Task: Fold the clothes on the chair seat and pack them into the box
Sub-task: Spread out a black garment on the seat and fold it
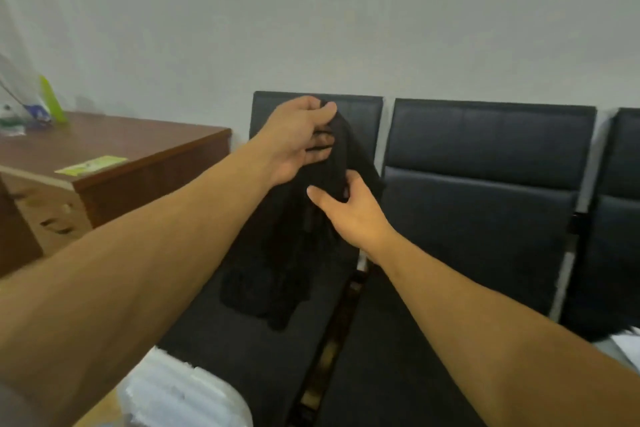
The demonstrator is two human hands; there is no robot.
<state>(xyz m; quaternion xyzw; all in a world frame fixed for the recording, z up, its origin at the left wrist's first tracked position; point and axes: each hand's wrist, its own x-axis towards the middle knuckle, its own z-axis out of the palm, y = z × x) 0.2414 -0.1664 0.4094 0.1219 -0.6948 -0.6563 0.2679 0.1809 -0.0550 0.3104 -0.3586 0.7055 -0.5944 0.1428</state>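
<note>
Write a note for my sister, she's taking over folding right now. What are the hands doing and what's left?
Left hand: grips the top of the black garment, held up in front of the leftmost chair.
Right hand: fingers curled onto the garment lower down, on its right edge.
The garment hangs bunched, its bottom end reaching down to the seat.
A white container, perhaps the box, sits at the bottom left edge, partly out of view.
Done: garment picked up.
Left: fold it and pack it. Whether more clothes wait cannot be told from here.
</note>
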